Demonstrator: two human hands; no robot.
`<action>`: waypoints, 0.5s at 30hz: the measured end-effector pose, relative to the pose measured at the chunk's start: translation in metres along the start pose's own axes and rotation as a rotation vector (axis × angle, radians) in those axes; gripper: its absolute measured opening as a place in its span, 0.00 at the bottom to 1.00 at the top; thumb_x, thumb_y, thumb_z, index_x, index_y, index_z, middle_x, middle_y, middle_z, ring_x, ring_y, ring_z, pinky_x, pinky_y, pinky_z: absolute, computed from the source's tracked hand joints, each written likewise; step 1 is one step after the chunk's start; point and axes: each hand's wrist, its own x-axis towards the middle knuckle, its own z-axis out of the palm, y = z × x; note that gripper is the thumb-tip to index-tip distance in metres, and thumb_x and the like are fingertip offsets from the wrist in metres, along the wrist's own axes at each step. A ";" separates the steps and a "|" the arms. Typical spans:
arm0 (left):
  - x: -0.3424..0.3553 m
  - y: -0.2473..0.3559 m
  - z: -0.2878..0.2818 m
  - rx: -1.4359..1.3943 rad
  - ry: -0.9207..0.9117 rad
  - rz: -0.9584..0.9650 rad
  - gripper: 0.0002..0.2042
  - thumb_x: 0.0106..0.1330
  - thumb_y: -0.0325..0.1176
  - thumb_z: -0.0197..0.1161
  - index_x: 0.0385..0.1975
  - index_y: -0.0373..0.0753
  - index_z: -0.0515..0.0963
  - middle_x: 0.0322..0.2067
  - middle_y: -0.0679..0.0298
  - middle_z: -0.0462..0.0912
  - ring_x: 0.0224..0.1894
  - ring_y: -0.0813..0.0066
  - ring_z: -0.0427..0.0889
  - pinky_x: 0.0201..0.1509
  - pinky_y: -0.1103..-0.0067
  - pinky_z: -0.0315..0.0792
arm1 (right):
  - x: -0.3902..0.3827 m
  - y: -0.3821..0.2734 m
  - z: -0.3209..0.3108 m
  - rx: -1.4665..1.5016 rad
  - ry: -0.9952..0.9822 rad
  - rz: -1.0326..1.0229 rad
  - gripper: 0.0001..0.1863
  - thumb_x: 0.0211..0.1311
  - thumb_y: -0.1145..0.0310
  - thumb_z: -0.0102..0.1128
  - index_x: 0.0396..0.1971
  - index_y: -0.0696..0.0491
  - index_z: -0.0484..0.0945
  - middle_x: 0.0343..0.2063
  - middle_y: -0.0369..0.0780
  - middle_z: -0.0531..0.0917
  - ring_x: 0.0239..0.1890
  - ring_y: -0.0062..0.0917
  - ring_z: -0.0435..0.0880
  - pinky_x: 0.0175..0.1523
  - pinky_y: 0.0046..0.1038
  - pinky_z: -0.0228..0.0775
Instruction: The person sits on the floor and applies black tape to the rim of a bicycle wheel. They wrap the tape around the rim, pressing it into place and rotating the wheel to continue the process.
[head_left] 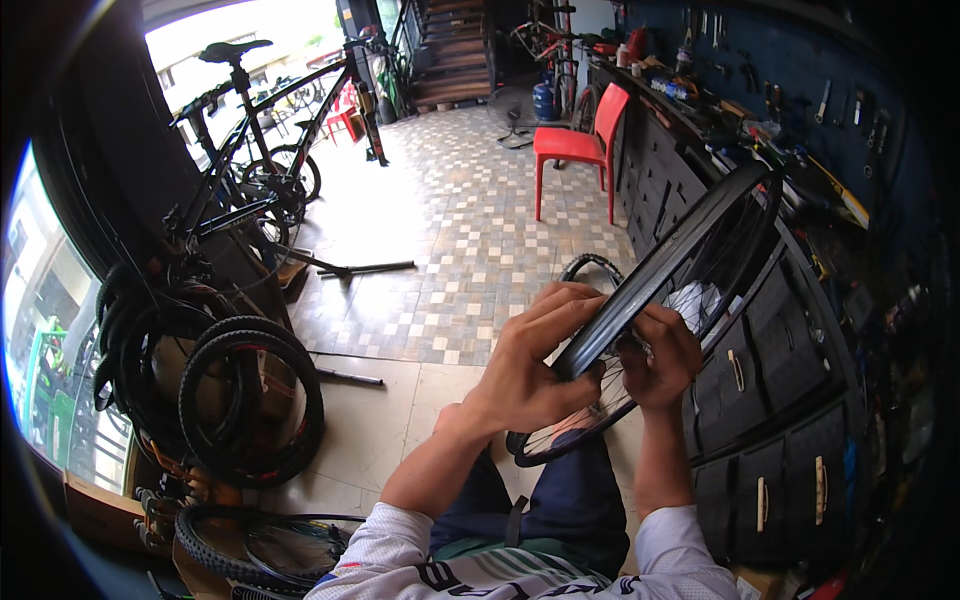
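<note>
A bicycle wheel (655, 268) with a dark, bare-looking rim and thin spokes tilts up in front of me, its far end rising toward the workbench. My left hand (540, 355) grips the near part of the rim, fingers over its outer side and thumb underneath. On the other side of the same stretch of rim, my right hand (662, 355) is closed, its fingertips curled in by the spokes. Whether a small thing sits between those fingertips is hidden. The wheel's lower edge comes down over my legs.
A bicycle (250, 130) without its front wheel hangs on a stand at the left, above piled tyres (250, 400). Another wheel (265, 545) lies at the lower left. Dark drawers (770, 350) and a tool-covered bench run along the right; a red chair (580, 145) stands ahead.
</note>
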 end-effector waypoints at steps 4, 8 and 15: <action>0.001 0.011 -0.003 0.052 -0.004 -0.018 0.28 0.41 0.25 0.66 0.48 0.23 0.79 0.44 0.46 0.82 0.48 0.53 0.81 0.55 0.67 0.75 | 0.015 -0.002 -0.009 0.390 -0.166 0.228 0.14 0.68 0.61 0.67 0.38 0.59 0.85 0.34 0.43 0.87 0.33 0.28 0.89 0.38 0.28 0.80; 0.001 0.014 -0.002 0.069 0.002 0.003 0.29 0.41 0.24 0.65 0.50 0.23 0.79 0.43 0.45 0.83 0.45 0.55 0.83 0.53 0.69 0.75 | 0.012 0.006 -0.006 0.984 -0.296 0.589 0.21 0.76 0.56 0.58 0.35 0.62 0.83 0.32 0.41 0.86 0.32 0.24 0.88 0.39 0.26 0.81; -0.009 0.010 0.001 -0.063 -0.014 -0.100 0.29 0.42 0.21 0.64 0.52 0.25 0.79 0.41 0.51 0.82 0.47 0.56 0.81 0.56 0.69 0.74 | 0.034 0.026 -0.012 1.243 -0.793 0.951 0.29 0.78 0.47 0.52 0.31 0.60 0.84 0.21 0.40 0.84 0.22 0.24 0.85 0.30 0.26 0.78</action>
